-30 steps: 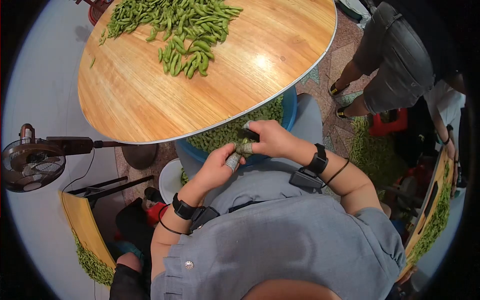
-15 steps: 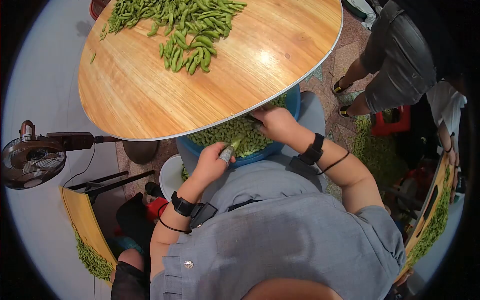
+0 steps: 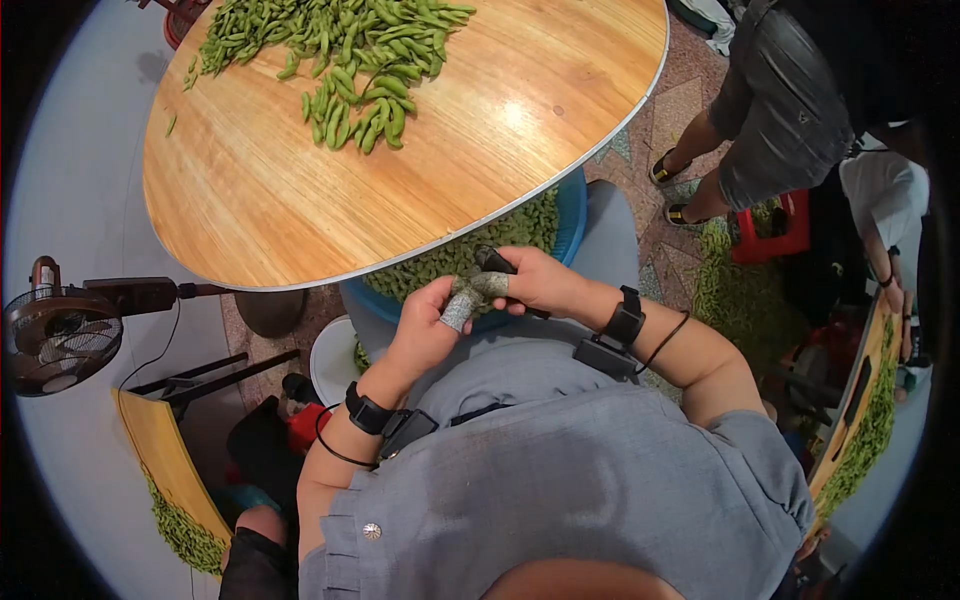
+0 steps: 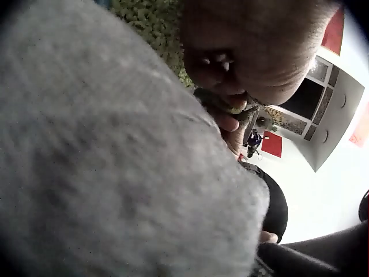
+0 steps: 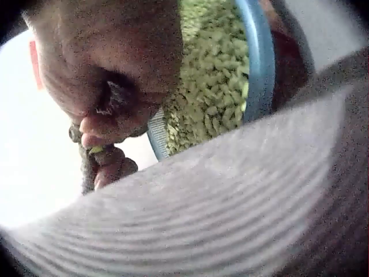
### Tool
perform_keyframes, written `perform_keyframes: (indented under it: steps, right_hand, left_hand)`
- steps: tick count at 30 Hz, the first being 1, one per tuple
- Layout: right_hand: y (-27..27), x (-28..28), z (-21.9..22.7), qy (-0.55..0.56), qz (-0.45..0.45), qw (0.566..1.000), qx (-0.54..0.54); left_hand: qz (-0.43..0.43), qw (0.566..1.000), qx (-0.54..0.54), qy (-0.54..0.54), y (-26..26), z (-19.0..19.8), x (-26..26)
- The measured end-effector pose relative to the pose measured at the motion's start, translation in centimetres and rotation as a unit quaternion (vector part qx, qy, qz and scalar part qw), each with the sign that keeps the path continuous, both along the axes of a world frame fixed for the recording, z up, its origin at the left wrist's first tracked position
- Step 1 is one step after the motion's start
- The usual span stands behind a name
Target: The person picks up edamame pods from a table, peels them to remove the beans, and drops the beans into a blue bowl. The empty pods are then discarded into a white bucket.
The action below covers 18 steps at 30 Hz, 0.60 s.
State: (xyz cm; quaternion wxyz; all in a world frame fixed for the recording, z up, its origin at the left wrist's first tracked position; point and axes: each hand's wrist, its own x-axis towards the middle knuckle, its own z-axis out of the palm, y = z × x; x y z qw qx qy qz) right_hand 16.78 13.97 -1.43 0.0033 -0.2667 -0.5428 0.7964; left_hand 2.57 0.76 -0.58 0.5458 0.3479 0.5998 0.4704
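Over my lap, both hands meet at one green edamame pod (image 3: pixel 473 291). My left hand (image 3: pixel 452 308) pinches one end with a grey-taped thumb and finger. My right hand (image 3: pixel 497 284), its fingertips taped too, pinches the other end, and a small dark object (image 3: pixel 492 261) shows by its fingers. Just behind them a blue basin (image 3: pixel 573 228) full of pods sits under the table edge. The left wrist view shows the pod (image 4: pixel 232 107) under that hand's fingers. In the right wrist view the pod (image 5: pixel 95 150) sits between fingertips, with the basin (image 5: pixel 260 69) beside.
A round wooden table (image 3: pixel 300 190) carries a pile of pods (image 3: pixel 340 55) at its far side. A fan (image 3: pixel 55 335) stands to the left, a white bowl (image 3: pixel 335 360) sits by my left knee, and another person (image 3: pixel 790 100) stands at the right near pods on the floor.
Half a second ago my right hand reached into the basin while the left held a pod alone. The right hand has since come back and joined the left at the pod.
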Motion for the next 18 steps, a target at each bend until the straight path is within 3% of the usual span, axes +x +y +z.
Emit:
perform_keyframes:
  steps: [2,4,6,10,12,16,18]
  right_hand:
    - [0.4,0.4,-0.6,-0.001,-0.006,0.986,-0.165]
    - [0.7,0.6,-1.5,-0.001,-0.021,0.985,-0.173]
    - [1.2,0.7,-2.0,-0.002,-0.035,0.983,-0.179]
    - [1.6,0.1,-1.7,0.009,-0.064,0.995,-0.083]
    - [1.3,-0.3,-0.8,-0.021,-0.038,0.999,0.000]
    - [1.4,-0.3,-1.9,0.008,0.004,0.996,0.084]
    - [1.6,-0.3,-1.8,-0.037,0.026,0.989,0.142]
  left_hand:
    - [-0.009,0.998,-0.014,-0.053,0.1,-0.2,-0.3]
    - [-0.014,0.994,-0.029,-0.107,0.0,-0.5,-0.4]
    - [-0.005,0.999,0.004,-0.049,0.2,-0.9,-0.4]
    - [0.016,0.999,0.008,-0.027,0.1,-1.6,-0.6]
    - [0.026,0.999,0.032,0.014,0.2,-2.0,-0.6]
    - [0.028,0.999,0.015,-0.024,0.2,-2.5,-0.8]
    - [0.020,0.999,0.019,-0.024,0.0,-2.9,-1.1]
